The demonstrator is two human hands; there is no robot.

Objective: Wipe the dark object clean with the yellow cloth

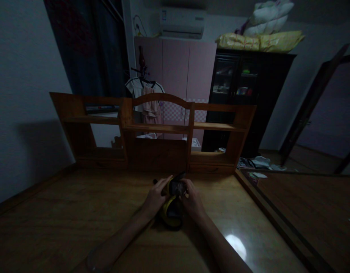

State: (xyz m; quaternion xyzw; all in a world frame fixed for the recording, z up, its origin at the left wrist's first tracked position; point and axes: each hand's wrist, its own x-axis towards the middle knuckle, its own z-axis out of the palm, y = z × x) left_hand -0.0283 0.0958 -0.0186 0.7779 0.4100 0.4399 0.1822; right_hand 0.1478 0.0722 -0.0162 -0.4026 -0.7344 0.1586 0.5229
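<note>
A yellow-and-black object with a curved band [172, 220] is between my hands on the wooden surface; in the dim light I cannot make out its kind. My left hand [157, 195] grips its upper left side, with the fingers bent over the yellow edge. On the other side, my right hand [193, 199] has its fingers curled at the dark upper part. The looped band hangs toward me below both hands and appears to rest on the surface. The fingertips are partly hidden by the object and shadow.
A wooden shelf unit [156, 129] stands along the far edge of the wooden surface [112, 204]. A raised wooden rail [271, 216] runs along the right. Beyond are a pink wardrobe [175, 68], hanging clothes [148, 94] and a dark cabinet [266, 87].
</note>
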